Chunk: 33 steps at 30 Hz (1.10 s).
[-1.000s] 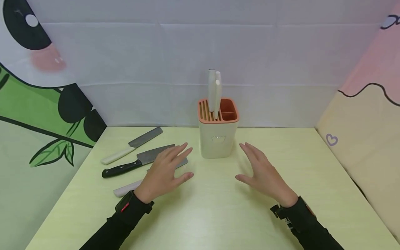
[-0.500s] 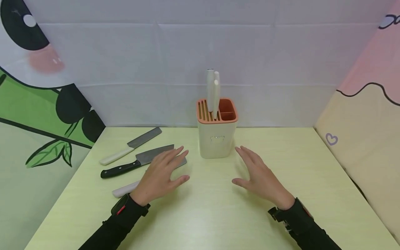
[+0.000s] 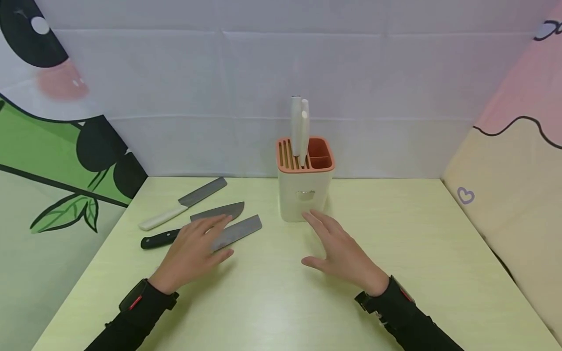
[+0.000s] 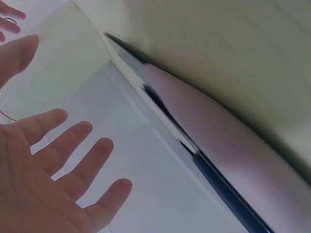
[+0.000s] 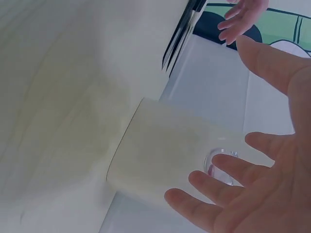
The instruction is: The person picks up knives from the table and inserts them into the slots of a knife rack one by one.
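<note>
In the head view my left hand point(image 3: 190, 256) hovers with spread fingers over the knives on the table, holding nothing. Partly beneath it lie a black-handled knife point(image 3: 160, 239) and a cleaver point(image 3: 239, 230), whose handle it hides; a pale handle point(image 4: 218, 126) shows large in the left wrist view. Farther back rests a white-handled cleaver point(image 3: 163, 217). My right hand point(image 3: 347, 256), also spread and holding nothing, is in front of the white knife holder point(image 3: 303, 197); whether it touches the holder I cannot tell. Several white handles point(image 3: 300, 126) stand upright in the holder's slots.
The pale table point(image 3: 281, 312) runs back to a grey-white cloth backdrop point(image 3: 197, 83). Side panels with cartoon prints stand left and right. The holder's orange top point(image 3: 320, 148) has slots on its left and open compartments on its right.
Both hands have moved left and slightly toward me. More of the nearest cleaver's blade now shows, while its handle has become covered. The knives and holder stay put.
</note>
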Available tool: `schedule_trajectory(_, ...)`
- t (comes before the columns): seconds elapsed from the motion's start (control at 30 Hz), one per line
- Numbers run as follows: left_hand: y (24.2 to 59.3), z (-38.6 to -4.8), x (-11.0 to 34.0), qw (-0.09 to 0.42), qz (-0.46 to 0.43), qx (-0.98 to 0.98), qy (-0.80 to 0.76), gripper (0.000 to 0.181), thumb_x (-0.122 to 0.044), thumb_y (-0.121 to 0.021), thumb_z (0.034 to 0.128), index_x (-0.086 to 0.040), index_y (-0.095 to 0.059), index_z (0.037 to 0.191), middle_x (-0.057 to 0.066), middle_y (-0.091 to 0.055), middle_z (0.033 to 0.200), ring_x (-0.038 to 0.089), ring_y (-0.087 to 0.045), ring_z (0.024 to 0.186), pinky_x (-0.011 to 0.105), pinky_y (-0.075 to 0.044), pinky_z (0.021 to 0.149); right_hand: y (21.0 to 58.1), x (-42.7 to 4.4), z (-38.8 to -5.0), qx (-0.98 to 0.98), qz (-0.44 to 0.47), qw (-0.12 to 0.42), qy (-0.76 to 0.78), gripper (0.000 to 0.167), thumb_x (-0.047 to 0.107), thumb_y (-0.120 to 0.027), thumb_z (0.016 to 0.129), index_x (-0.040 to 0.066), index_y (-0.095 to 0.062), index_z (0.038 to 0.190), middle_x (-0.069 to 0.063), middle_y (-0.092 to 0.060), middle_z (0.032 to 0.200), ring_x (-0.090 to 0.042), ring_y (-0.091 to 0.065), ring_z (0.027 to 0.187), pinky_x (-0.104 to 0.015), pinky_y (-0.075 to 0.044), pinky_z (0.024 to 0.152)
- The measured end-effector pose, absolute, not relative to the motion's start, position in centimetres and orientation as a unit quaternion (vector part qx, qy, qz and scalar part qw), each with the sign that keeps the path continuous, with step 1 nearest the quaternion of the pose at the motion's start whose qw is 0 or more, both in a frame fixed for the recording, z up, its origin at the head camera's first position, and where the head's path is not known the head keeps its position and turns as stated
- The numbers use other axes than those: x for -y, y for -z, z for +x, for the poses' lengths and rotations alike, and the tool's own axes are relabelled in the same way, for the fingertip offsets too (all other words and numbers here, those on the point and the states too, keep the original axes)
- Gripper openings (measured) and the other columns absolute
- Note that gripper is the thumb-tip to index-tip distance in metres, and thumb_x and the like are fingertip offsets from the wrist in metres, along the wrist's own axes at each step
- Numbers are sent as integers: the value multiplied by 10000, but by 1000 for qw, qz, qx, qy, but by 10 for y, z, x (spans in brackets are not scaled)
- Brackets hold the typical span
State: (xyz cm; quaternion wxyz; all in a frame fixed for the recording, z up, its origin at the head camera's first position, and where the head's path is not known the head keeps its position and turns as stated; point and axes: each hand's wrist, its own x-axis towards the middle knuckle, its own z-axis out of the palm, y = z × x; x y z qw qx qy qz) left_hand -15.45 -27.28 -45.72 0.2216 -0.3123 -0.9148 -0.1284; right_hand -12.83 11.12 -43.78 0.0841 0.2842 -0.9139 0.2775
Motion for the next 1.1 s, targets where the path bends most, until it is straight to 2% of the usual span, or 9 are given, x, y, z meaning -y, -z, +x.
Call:
schedule_trajectory(0.27,464,-147,303,215,-282,929,107,694,-345,-873,861,-71,-638,1453,174,-656,1381,421,-631,1237,676,-494,958,441,-80,-127,906,326,76,-260,1007,332,-910,874,196,-319,1677,-123,-351,1692,-297,-359,1555,-501,-458,1178)
schedule_trajectory(0.4,467,-144,312,216,-274,931,105,606,-335,-884,851,-57,-693,1355,177,-687,1298,421,-664,1174,663,-525,906,441,-68,-127,900,340,74,-261,1006,337,-911,871,196,-324,1676,-107,-344,1696,-289,-364,1551,-497,-447,1188)
schedule_trajectory(0.53,469,-142,319,186,-255,943,102,510,-338,-902,841,-70,-725,1237,147,-701,1216,401,-681,1108,638,-548,856,442,-60,-126,898,351,72,-255,998,346,-907,875,187,-329,1673,-104,-342,1698,-292,-367,1552,-491,-435,1201)
schedule_trajectory(0.63,470,-142,324,157,-241,952,102,448,-325,-899,849,-79,-733,1184,122,-707,1172,376,-686,1068,601,-563,835,443,-56,-126,896,358,71,-252,987,344,-904,879,176,-337,1669,-109,-348,1695,-301,-366,1553,-496,-419,1213)
schedule_trajectory(0.87,476,-142,331,97,-202,969,109,441,-327,-903,853,-90,-735,1185,62,-700,1091,249,-639,944,464,-555,790,445,-54,-126,899,357,65,-246,978,353,-901,881,173,-347,1666,-130,-366,1688,-331,-374,1547,-521,-413,1215)
schedule_trajectory(1.1,479,-143,332,87,-203,969,114,356,-242,-909,852,-92,-753,1134,20,-679,1023,150,-565,837,389,-516,722,448,-55,-126,899,359,59,-244,974,350,-900,883,161,-350,1664,-124,-361,1690,-313,-377,1547,-506,-418,1214)
